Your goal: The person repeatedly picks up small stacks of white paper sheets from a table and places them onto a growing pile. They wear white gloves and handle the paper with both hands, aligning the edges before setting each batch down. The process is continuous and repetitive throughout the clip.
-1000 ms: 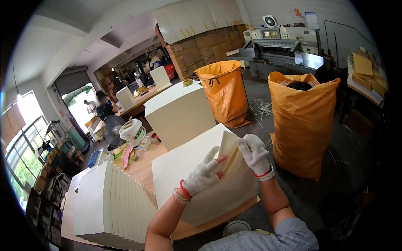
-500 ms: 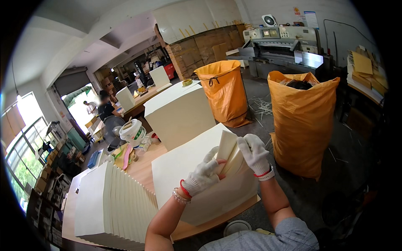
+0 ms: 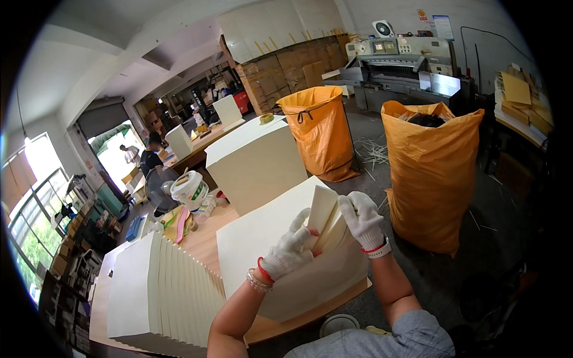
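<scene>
My left hand (image 3: 291, 246), in a white knit glove with bare fingertips showing, grips the near edge of a sheaf of cream paper sheets (image 3: 324, 206). The sheaf is curled up from the near right part of a tall paper stack (image 3: 259, 218) on the table. My right hand (image 3: 360, 221), gloved too, is closed on the sheaf's right side, its fingers bent over the edge. Part of the fingers of both hands is hidden behind the paper and the gloves.
At the left stands a fanned paper pile (image 3: 134, 286); beyond my stack is a taller paper block (image 3: 253, 155) with a tape roll (image 3: 266, 119) on it. A white bucket (image 3: 189, 190) stands farther left. Two orange sacks (image 3: 433, 179) and a cutting machine (image 3: 400, 71) are at the right.
My hands and the sheaf stay almost in the same place. Far off at the left, a person by the bench has shifted slightly.
</scene>
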`<state>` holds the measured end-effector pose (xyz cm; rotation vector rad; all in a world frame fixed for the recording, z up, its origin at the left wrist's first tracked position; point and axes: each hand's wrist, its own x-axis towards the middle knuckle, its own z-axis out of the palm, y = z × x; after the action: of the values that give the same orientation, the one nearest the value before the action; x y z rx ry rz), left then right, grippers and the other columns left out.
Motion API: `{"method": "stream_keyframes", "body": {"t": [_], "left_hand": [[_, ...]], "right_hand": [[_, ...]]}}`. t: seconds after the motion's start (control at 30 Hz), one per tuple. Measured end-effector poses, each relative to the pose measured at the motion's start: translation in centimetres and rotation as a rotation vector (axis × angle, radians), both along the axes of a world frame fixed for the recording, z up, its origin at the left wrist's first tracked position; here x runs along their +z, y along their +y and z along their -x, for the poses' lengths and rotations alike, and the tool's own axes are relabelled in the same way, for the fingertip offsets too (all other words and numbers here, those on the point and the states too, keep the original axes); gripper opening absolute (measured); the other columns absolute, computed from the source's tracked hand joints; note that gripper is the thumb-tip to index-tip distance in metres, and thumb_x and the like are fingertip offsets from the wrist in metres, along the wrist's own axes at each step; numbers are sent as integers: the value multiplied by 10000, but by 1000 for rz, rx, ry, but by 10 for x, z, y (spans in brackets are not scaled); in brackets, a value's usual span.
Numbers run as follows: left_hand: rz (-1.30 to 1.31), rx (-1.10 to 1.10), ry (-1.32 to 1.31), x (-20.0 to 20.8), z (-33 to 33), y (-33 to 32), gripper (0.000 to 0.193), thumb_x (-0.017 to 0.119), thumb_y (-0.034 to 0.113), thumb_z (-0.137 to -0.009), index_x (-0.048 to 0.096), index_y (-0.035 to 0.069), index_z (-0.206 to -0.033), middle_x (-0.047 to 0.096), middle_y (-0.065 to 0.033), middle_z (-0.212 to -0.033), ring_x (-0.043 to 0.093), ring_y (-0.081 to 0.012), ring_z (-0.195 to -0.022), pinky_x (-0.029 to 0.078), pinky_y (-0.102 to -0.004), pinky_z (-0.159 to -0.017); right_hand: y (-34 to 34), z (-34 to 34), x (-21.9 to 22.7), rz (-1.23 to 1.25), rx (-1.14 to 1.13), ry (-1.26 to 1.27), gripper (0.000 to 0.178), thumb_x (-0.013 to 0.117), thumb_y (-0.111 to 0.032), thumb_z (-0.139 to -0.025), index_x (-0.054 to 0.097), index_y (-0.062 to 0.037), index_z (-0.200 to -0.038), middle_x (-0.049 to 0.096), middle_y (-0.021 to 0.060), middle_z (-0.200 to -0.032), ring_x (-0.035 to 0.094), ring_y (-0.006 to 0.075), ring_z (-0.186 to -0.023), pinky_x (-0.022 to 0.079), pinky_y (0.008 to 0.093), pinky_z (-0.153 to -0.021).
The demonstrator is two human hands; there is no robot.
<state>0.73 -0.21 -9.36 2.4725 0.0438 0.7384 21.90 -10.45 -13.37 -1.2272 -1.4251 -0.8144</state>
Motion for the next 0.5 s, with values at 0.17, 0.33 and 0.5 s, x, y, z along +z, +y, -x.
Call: {"method": "stream_keyframes", "body": {"t": [0.17, 0.33, 0.5], "left_hand": [[18, -32, 79, -1, 6, 5, 314, 662, -71, -795, 632, 25, -1093, 466, -213, -1480, 607, -366, -1172, 522, -382, -943], [-1, -35, 152, 5, 5, 5, 405, 658, -36, -791, 668, 42, -1188, 604, -159, -1253, 647, -290, -1049, 527, -376, -867], [82, -11, 17, -4, 2, 1, 374, 692, -86, -761, 642, 21, -1116, 470, -230, -1464, 624, -334, -1161, 545, -380, -887]], "right_hand": [[-2, 0, 2, -53, 50, -19, 158, 622, 6, -924, 647, 3, -1080, 476, 94, -777, 521, 274, -696, 423, 396, -581], [-3, 5, 5, 15, 56, 90, 109, 632, -23, -933, 651, -12, -1039, 488, 108, -768, 524, 298, -698, 423, 415, -603], [-3, 4, 2, 42, 52, 132, 64, 625, -53, -951, 649, -16, -997, 496, 109, -754, 526, 307, -697, 420, 423, -615]]}}
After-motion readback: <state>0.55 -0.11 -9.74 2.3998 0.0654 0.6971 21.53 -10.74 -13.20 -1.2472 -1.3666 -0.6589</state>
